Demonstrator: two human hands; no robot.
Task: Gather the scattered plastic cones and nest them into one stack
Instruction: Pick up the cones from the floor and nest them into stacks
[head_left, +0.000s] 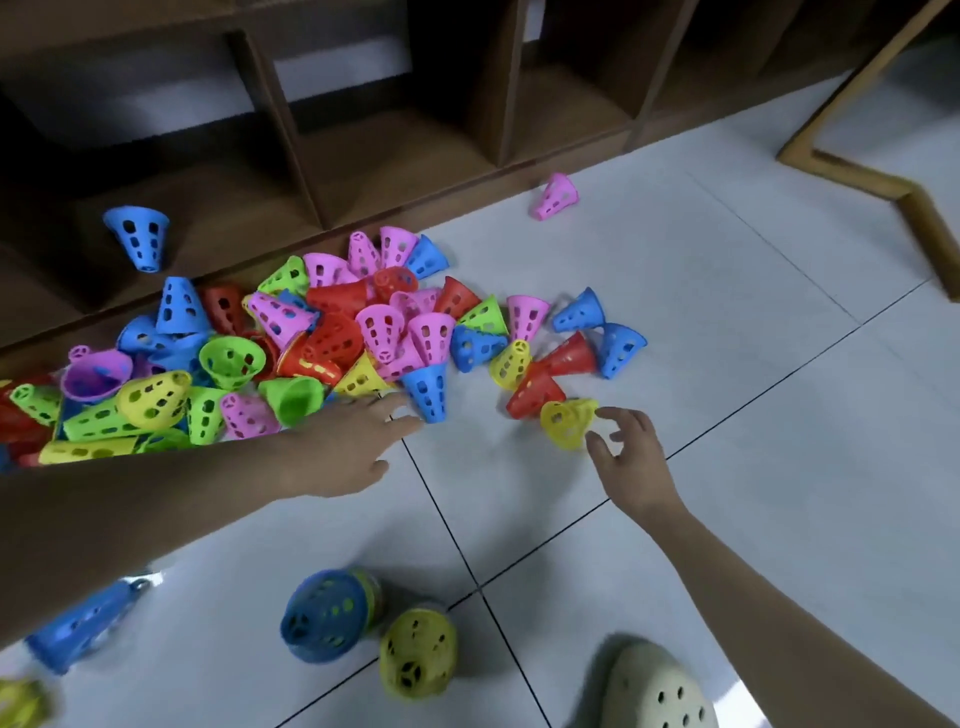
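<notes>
A blue cone (137, 236) lies in a shelf cubby (218, 218), the cone pile (322, 338) on the floor (727, 415) beside it; the left hand (348, 447) reaches flat, empty, the right hand's (631, 460) spread fingers touching a yellow cone (566, 421).

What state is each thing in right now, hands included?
left hand: open, fingers straight, beside the blue cone
right hand: open, fingers spread at the yellow cone, no grip yet
yellow cone: on its side, loose
blue cone: upright in the pile's edge
cone pile: scattered, unstacked
pink cone: lying apart by the shelf
</notes>
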